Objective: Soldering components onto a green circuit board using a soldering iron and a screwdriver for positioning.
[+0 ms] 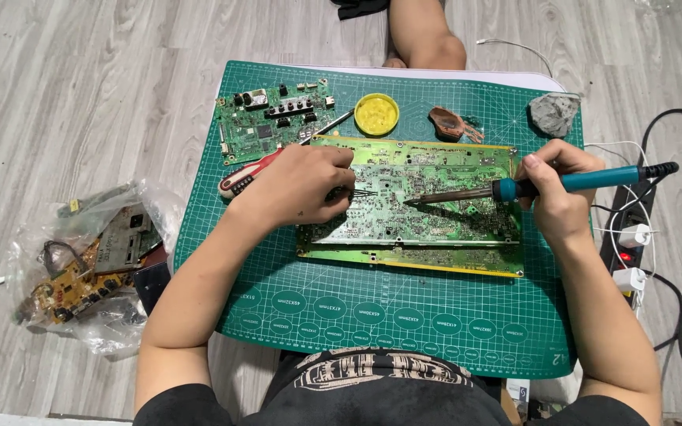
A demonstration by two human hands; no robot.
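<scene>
The big circuit board (412, 201) lies at the centre of the green mat (372, 315), with bare mat below it. The left hand (297, 189) pinches tweezers (361, 192); the right hand (554, 193) grips the soldering iron (515, 188). At lower left, a plastic bag (88, 268) holds boards.

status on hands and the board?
Left hand holds tweezers on large circuit board. Right hand grips soldering iron, tip on board. Nothing blocking.
</scene>
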